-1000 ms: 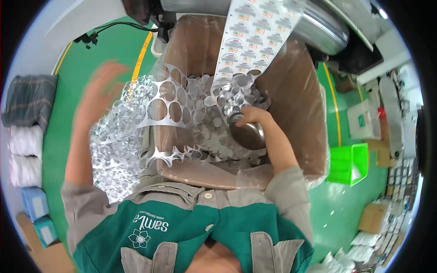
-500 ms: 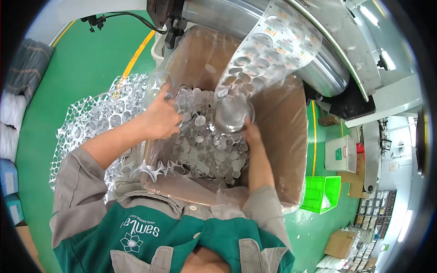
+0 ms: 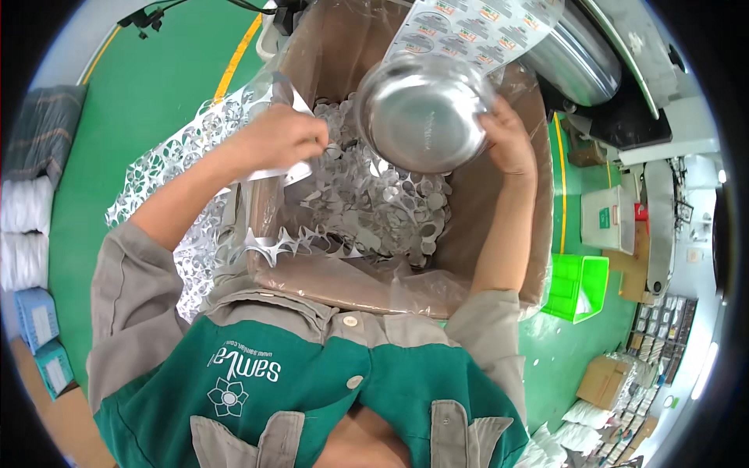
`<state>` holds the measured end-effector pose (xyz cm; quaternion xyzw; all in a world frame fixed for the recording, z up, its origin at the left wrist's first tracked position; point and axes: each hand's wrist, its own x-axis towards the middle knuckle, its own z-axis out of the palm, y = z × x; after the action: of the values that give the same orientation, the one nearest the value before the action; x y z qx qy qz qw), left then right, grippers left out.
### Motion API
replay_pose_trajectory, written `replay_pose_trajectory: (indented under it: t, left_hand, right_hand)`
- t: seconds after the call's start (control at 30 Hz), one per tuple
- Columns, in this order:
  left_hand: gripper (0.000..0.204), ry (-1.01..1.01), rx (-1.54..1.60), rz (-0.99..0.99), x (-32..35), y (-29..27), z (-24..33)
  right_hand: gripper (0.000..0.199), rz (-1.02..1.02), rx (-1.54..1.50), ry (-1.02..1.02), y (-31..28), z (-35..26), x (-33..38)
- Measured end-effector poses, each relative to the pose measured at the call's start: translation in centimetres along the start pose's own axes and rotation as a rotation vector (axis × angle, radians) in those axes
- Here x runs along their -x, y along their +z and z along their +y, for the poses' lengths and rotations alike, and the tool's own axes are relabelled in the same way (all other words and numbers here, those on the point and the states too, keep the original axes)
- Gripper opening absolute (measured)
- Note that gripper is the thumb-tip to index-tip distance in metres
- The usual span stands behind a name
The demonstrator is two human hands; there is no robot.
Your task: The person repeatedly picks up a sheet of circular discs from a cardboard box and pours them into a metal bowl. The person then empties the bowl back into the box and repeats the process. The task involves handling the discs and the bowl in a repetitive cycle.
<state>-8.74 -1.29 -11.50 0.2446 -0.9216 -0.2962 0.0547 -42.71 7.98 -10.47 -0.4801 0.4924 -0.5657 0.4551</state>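
Note:
My right hand point(image 3: 509, 139) grips the right rim of a shiny round metal bowl point(image 3: 421, 117), held tilted above the box. My left hand point(image 3: 285, 139) is closed at the box's left side on a perforated foil web point(image 3: 160, 168), whose edges show above and below the fist. The rest of the web hangs outside the box to the left. Many small silver foil discs point(image 3: 382, 207) lie piled in the plastic-lined cardboard box point(image 3: 499, 210). Behind the bowl a printed foil sheet point(image 3: 468, 35) comes down from a metal roller point(image 3: 581, 58), its lower end hidden by the bowl.
A strip of cut foil point(image 3: 289, 243) lies over the box's near left corner. Right of the box, a bright green crate point(image 3: 576, 287) and a white bin point(image 3: 605, 218) stand on the green floor. White bundles point(image 3: 23, 207) and blue boxes point(image 3: 39, 316) line the left side.
The bowl has come up and to the right from under the printed sheet's hanging end, in my right hand. My left hand has changed from a pointing finger to a closed fist. The view has shifted.

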Motion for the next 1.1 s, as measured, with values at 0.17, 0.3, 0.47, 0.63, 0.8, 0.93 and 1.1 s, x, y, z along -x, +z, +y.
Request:
replay_pose_trajectory:
  t: [0.17,0.3,0.47,0.63,0.8,0.93,1.1]
  left_hand:
    - [0.019,-0.067,0.370,0.165,1.2,-5.3,3.6]
    - [0.018,0.067,0.538,0.441,4.5,-11.5,2.5]
    - [0.018,-0.384,0.301,0.672,12.6,-15.5,-5.5]
    - [0.023,-0.063,-0.610,0.628,8.6,-11.8,-3.8]
    - [0.038,0.254,-0.418,0.348,1.9,-3.7,1.7]
    - [0.042,-0.010,-0.706,-0.251,0.7,0.1,-0.5]
    - [0.039,0.058,-0.646,-0.082,0.2,1.1,-0.9]
  right_hand:
    - [0.053,-0.480,-0.659,-0.054,0.0,1.8,0.4]
    - [0.060,-0.345,0.495,0.567,-3.1,15.7,1.1]
    - [0.057,-0.470,1.463,0.648,-5.9,23.8,3.6]
    - [0.071,-0.502,1.259,0.755,-3.3,18.2,2.4]
    - [0.063,-0.549,1.243,0.458,-1.4,15.6,1.0]
    - [0.052,-0.353,0.569,0.454,1.5,3.4,-1.1]
    - [0.082,-0.141,-0.647,-0.193,-3.0,2.1,0.8]
